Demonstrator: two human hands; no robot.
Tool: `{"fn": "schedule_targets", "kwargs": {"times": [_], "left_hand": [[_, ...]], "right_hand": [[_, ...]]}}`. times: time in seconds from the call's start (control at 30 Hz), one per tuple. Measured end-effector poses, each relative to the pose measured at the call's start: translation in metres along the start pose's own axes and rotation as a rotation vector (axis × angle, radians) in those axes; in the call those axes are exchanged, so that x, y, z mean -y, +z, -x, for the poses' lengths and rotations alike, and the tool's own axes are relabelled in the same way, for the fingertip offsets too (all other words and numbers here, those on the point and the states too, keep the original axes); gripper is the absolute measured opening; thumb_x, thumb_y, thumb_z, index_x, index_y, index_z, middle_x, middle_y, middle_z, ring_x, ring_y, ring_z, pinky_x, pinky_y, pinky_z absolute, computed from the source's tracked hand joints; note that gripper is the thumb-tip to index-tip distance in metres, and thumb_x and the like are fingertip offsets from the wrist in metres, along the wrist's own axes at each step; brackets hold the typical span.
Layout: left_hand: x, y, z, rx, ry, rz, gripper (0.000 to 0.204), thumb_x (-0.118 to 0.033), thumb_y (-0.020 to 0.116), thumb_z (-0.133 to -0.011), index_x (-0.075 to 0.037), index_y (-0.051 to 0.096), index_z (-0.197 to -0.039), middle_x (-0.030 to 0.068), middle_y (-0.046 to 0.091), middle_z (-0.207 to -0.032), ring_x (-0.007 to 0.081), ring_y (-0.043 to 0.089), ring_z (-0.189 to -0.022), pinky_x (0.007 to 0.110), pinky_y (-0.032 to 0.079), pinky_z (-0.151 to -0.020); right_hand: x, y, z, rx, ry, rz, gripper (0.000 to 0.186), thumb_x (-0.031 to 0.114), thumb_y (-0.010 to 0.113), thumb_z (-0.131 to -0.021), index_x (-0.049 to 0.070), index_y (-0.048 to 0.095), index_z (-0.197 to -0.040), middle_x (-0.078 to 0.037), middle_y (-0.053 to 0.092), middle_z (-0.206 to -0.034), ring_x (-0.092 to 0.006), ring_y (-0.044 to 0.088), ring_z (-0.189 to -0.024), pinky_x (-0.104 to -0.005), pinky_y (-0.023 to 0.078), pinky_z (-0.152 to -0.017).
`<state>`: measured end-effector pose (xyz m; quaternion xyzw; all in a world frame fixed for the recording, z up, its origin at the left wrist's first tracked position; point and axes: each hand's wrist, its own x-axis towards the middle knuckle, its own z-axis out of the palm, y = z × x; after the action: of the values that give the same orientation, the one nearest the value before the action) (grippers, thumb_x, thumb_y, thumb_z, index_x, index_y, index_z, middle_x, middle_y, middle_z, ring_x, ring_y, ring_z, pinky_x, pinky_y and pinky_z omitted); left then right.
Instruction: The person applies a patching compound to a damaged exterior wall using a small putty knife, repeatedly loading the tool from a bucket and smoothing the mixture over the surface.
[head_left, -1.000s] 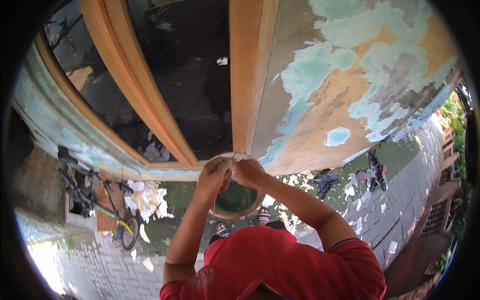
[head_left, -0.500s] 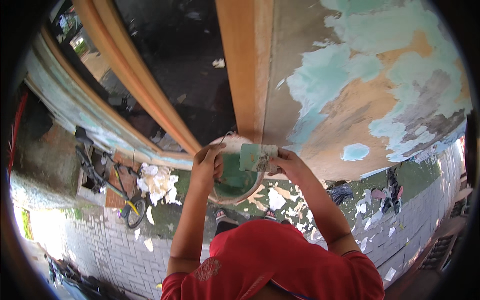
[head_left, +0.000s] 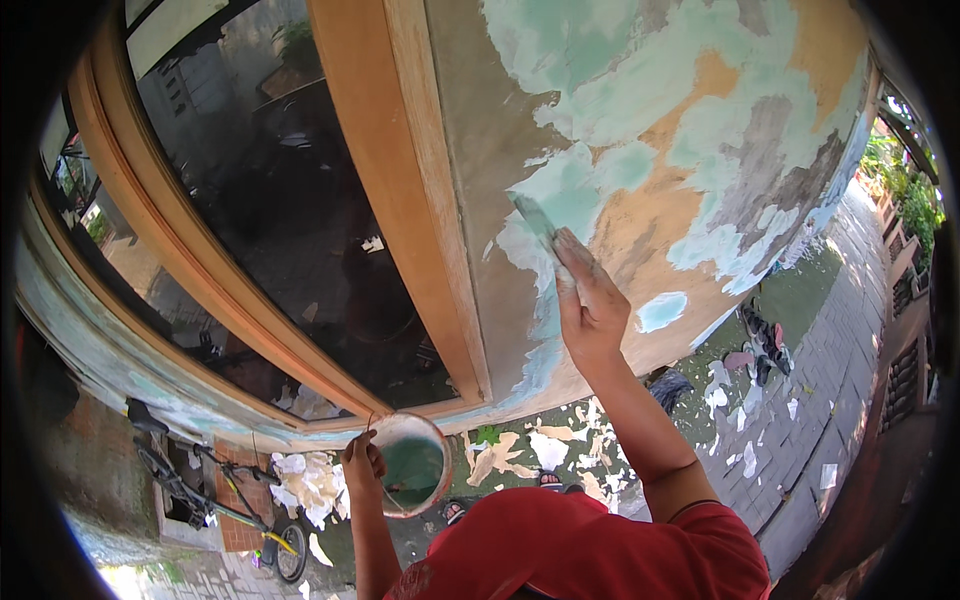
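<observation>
My right hand (head_left: 588,305) is raised against the wall (head_left: 700,130) and grips a flat putty knife (head_left: 538,222), its blade pressed on a patch of pale green filler. My left hand (head_left: 362,464) is low and holds a small round bucket (head_left: 412,475) by its rim, with green paste inside. The wall surface is a patchwork of green, orange and grey layers. A wooden window frame (head_left: 400,200) runs just left of the blade.
Dark window glass (head_left: 270,210) fills the left side. Scraps of peeled paint and paper (head_left: 520,450) litter the ground below. A bicycle (head_left: 215,505) leans at the lower left. Paved brick ground (head_left: 830,400) and plants lie to the right.
My right hand has left the bucket and risen up to the wall with the putty knife. My left hand has stayed low, holding the bucket.
</observation>
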<state>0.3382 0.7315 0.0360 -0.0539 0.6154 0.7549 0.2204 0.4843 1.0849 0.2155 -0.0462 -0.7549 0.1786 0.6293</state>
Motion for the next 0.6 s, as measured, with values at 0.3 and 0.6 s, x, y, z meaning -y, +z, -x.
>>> {"fn": "schedule_targets", "kwargs": {"times": [0.3,0.6], "left_hand": [[0.005,-0.072,-0.014,-0.136,-0.028,-0.057,0.025,-0.023,0.056,-0.089,-0.001,0.063,-0.100,-0.0054,0.028,-0.053,0.0057,0.023,-0.041,0.025,0.017,-0.038],[0.006,-0.091,-0.030,-0.110,-0.059,-0.025,0.027,-0.023,0.055,-0.089,-0.001,0.062,-0.102,-0.0058,0.028,-0.054,0.0061,0.024,-0.041,0.026,0.018,-0.038]], "right_hand": [[-0.030,0.048,-0.020,0.000,-0.272,0.426,0.041,-0.004,0.057,-0.080,0.006,0.067,-0.119,-0.013,0.062,-0.128,-0.0366,0.051,-0.129,-0.0469,0.045,-0.104],[-0.027,0.049,-0.004,0.116,-0.194,0.462,0.038,-0.006,0.056,-0.081,0.003,0.067,-0.116,-0.012,0.063,-0.128,-0.0373,0.052,-0.127,-0.0481,0.045,-0.104]]}}
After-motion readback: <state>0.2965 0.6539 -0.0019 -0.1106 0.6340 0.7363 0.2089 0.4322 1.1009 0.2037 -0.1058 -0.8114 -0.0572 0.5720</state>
